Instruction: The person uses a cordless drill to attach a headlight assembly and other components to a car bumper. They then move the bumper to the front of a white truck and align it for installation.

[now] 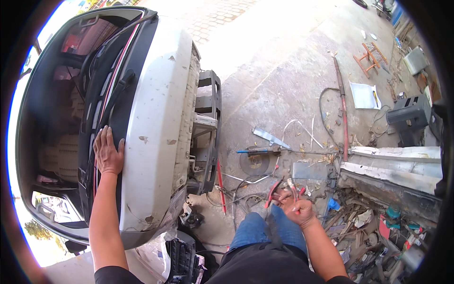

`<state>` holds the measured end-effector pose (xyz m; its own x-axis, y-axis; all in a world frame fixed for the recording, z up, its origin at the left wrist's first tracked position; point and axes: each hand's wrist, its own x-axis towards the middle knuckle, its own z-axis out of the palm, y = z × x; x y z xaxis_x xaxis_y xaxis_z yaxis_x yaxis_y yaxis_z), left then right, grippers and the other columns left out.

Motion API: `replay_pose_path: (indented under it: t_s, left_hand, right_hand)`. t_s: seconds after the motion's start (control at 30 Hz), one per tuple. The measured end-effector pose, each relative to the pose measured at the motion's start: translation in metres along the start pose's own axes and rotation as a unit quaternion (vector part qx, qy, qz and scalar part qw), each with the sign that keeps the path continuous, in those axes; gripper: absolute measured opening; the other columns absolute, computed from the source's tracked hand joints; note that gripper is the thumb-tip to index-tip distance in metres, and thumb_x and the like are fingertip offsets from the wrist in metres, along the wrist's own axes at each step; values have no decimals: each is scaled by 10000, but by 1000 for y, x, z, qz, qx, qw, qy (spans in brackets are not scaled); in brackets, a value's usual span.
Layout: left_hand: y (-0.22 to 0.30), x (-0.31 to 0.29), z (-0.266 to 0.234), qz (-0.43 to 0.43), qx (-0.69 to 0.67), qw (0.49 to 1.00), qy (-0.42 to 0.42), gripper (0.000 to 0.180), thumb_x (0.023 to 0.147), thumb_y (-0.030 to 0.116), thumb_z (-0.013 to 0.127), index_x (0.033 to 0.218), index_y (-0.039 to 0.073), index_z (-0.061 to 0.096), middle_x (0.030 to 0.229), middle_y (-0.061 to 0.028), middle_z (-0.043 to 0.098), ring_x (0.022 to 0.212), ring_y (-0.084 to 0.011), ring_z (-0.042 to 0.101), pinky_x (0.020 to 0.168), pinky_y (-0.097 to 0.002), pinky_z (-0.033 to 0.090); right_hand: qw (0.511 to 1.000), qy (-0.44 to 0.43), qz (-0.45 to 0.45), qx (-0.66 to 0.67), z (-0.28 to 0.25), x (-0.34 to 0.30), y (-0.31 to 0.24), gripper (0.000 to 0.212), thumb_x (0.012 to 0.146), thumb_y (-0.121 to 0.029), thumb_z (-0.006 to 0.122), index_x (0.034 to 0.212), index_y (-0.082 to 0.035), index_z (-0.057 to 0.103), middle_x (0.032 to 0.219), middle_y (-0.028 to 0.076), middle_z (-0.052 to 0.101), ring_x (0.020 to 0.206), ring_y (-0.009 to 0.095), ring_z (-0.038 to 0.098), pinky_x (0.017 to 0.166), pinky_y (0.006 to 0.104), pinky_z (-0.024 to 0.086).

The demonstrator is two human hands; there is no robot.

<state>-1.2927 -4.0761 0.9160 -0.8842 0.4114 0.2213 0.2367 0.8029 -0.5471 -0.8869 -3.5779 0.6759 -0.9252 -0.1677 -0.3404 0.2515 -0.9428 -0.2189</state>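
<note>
Person braces white car's rear [156,118], pliers ready, work unfinished.
Left hand [109,152] flat, holding nothing, on its tailgate edge; right hand [297,208] closed round red-handled pliers [274,189] beside the bare bumper frame.

Concrete floor [283,80] bearing a grinding disc [254,162], loose wires [246,189], a metal strip [270,137], a long rod [341,104] and, far right, white paper [363,96].

Left hand [109,152] flat — right hand [297,206] seemingly clenched

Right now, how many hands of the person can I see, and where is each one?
2. The left hand rests flat on the dark rear edge of the white car. The right hand holds red-handled pliers above the knee. No other hands are visible.
</note>
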Motion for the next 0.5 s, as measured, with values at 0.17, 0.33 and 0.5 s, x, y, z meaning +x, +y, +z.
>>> replay_pose_path:
  t_s: [0.17, 0.33, 0.5]
  left_hand:
    - [-1, 0, 0, -4, 10, 1000, -11, 677, 1037, 396, 671, 1592, 67, 463, 1660, -116, 463, 1568, -321, 374, 1307, -468, 288]
    - [-2, 0, 3, -6, -1, 1000, -7, 694, 1025, 394, 684, 1595, 66, 461, 1652, -118, 472, 1565, -324, 377, 1309, -470, 291]
    - [-3, 1, 3, -8, -23, 1000, 0, 707, 1009, 376, 709, 1591, 59, 461, 1662, -123, 456, 1567, -335, 369, 1306, -478, 297]
  right_hand:
    - [996, -60, 72, -9, 35, 44, 7, 641, 590, -123, 633, 1197, 49, 744, 1559, 200, 570, 1475, 359, 522, 1270, 495, 358]
    - [978, -43, 122, -163, 71, 88, 5, 619, 647, 28, 570, 1245, 55, 729, 1377, 164, 636, 1303, 276, 593, 1128, 373, 438]
    - [895, 41, 168, -411, 81, 134, 8, 400, 848, -67, 663, 1237, -24, 745, 997, 35, 652, 886, 127, 611, 769, 287, 499]
